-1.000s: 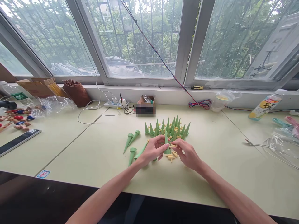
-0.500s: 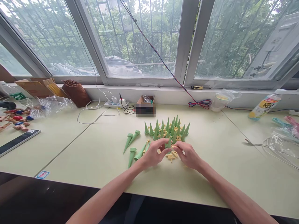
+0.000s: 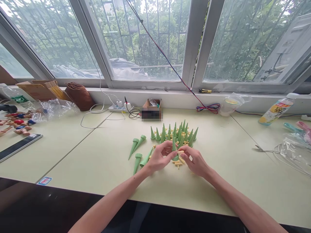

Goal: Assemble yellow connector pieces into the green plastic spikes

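Observation:
In the head view my left hand [image 3: 161, 157] is closed around a green plastic spike [image 3: 174, 147], which stands point up with its wide base low. My right hand [image 3: 194, 160] is right beside it, thumb and forefinger pinched on a small yellow plastic piece [image 3: 181, 151] near the spike's side; the fingers partly hide it. Below the hands lie several loose yellow T-shaped pieces [image 3: 178, 164]. Behind them stands a cluster of green spikes [image 3: 184, 131] with yellow pieces among them. To the left of my left hand, several more green spikes [image 3: 137, 159] lie on their sides.
The pale table [image 3: 97, 168] runs along the windows. At the back are a small box [image 3: 151, 113], a power strip [image 3: 120, 106] and bundled wires [image 3: 209, 108]. A bottle [image 3: 275, 111] and cables are on the right; a tablet-like slab [image 3: 21, 147] and wooden figures [image 3: 20, 124] are on the left.
The green spike in my left hand has shifted slightly left and is more exposed, its base now showing under the fingers. My right hand stays close beside it, fingers still pinched.

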The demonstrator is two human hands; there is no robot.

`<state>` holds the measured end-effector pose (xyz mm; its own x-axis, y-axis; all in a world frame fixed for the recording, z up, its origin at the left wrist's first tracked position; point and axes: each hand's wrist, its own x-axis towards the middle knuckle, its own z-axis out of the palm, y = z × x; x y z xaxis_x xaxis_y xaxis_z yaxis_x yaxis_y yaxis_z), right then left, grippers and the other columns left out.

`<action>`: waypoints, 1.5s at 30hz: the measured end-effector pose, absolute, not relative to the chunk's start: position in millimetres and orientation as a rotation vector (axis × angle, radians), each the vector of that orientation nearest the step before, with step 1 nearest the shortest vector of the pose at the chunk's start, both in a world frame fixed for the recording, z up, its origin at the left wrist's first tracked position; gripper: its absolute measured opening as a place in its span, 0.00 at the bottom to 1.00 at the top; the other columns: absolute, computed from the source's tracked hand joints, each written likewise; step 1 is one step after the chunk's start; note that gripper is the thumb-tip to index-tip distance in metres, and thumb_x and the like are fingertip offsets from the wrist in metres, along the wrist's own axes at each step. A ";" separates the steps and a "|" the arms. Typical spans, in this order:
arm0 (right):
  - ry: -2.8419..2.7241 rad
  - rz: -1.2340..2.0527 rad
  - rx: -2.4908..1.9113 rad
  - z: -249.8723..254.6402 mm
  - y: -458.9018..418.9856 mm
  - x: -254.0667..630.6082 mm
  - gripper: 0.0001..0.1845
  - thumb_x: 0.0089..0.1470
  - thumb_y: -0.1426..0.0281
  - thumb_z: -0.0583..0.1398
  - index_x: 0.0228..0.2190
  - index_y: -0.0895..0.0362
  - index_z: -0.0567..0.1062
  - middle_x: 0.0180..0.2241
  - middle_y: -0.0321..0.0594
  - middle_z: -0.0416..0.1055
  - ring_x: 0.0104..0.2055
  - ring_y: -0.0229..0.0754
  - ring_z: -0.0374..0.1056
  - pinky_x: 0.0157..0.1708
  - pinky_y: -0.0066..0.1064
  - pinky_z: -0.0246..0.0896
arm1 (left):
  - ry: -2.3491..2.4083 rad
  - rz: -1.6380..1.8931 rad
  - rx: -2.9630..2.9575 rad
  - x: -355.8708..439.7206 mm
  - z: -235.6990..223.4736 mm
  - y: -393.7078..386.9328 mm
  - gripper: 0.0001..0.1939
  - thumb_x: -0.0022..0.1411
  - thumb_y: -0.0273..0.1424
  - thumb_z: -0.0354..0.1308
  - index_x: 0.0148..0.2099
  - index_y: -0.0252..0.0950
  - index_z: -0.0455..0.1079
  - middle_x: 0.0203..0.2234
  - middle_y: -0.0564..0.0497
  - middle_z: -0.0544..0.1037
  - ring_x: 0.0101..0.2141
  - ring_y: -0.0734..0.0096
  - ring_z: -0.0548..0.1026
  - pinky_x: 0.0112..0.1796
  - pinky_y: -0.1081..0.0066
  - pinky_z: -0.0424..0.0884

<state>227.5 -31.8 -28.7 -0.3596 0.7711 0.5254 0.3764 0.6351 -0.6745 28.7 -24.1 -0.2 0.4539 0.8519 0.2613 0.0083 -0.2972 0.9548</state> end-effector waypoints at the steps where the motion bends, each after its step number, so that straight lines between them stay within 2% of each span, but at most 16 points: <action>1: -1.962 0.570 -0.882 -28.3 -32.1 227.7 0.14 0.68 0.60 0.51 0.41 0.56 0.69 0.23 0.33 0.65 0.22 0.36 0.60 0.24 0.27 0.59 | 0.736 0.994 1.589 28.5 1.2 -23.9 0.15 0.65 0.40 0.59 0.46 0.34 0.67 0.28 0.53 0.71 0.19 0.83 0.60 0.19 0.79 0.63; 4: -1.945 0.592 -0.833 -27.9 -32.4 228.8 0.13 0.66 0.59 0.54 0.45 0.56 0.67 0.24 0.33 0.67 0.22 0.36 0.62 0.25 0.28 0.62 | 0.713 0.969 1.445 27.9 5.7 -23.6 0.17 0.63 0.42 0.61 0.46 0.34 0.67 0.30 0.52 0.72 0.16 0.86 0.58 0.15 0.80 0.61; 8: -1.977 0.550 -0.826 -28.8 -31.5 229.2 0.12 0.66 0.61 0.55 0.45 0.54 0.68 0.27 0.35 0.68 0.23 0.36 0.64 0.26 0.28 0.64 | 0.730 0.947 1.374 27.5 9.8 -24.0 0.18 0.62 0.42 0.62 0.46 0.34 0.67 0.30 0.53 0.72 0.15 0.88 0.58 0.15 0.81 0.62; 16: -2.042 0.445 -0.830 -29.3 -31.5 229.5 0.11 0.68 0.64 0.52 0.36 0.55 0.70 0.26 0.36 0.65 0.25 0.36 0.59 0.25 0.27 0.58 | 0.743 0.930 1.450 26.9 7.7 -23.4 0.19 0.62 0.43 0.61 0.46 0.34 0.68 0.29 0.54 0.71 0.15 0.87 0.59 0.14 0.81 0.62; 23: -2.036 0.461 -0.859 -30.3 -30.6 230.5 0.17 0.68 0.61 0.51 0.29 0.55 0.66 0.22 0.32 0.59 0.23 0.36 0.53 0.24 0.27 0.50 | 0.712 0.904 1.514 26.9 4.8 -23.7 0.17 0.64 0.42 0.59 0.46 0.34 0.65 0.29 0.54 0.70 0.16 0.86 0.60 0.14 0.81 0.59; 28: -2.036 0.456 -0.851 -33.3 -28.6 230.7 0.23 0.68 0.58 0.48 0.22 0.54 0.56 0.20 0.30 0.50 0.21 0.35 0.45 0.22 0.27 0.44 | 0.738 0.929 1.678 27.2 2.2 -25.2 0.13 0.65 0.39 0.59 0.43 0.34 0.66 0.29 0.53 0.69 0.21 0.82 0.63 0.21 0.79 0.64; 32: -2.031 0.486 -0.848 -35.7 -27.7 231.3 0.23 0.69 0.61 0.47 0.22 0.54 0.50 0.19 0.29 0.45 0.21 0.35 0.41 0.22 0.28 0.40 | 0.736 0.959 1.874 27.4 -0.6 -26.3 0.11 0.65 0.35 0.58 0.46 0.34 0.66 0.29 0.53 0.68 0.25 0.78 0.67 0.28 0.75 0.70; 38: -2.006 0.556 -0.843 -35.5 -28.6 230.9 0.23 0.69 0.65 0.47 0.22 0.55 0.48 0.20 0.29 0.41 0.21 0.34 0.38 0.22 0.29 0.38 | 0.741 0.969 2.151 27.2 -4.5 -27.1 0.09 0.66 0.32 0.55 0.47 0.34 0.66 0.30 0.51 0.72 0.24 0.77 0.67 0.29 0.73 0.71; 45: -1.985 0.622 -0.900 -35.6 -27.8 229.9 0.24 0.68 0.65 0.48 0.21 0.55 0.48 0.19 0.29 0.41 0.21 0.33 0.38 0.22 0.29 0.38 | 0.754 0.975 2.286 29.4 -9.6 -28.1 0.07 0.67 0.29 0.53 0.46 0.34 0.65 0.28 0.52 0.70 0.25 0.76 0.67 0.30 0.72 0.67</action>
<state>229.9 -27.8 -35.6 -0.3818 0.7815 0.4934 0.3602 0.6174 -0.6993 29.4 -28.1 -9.6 0.5821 0.6684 0.4630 0.2796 -0.6992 0.6579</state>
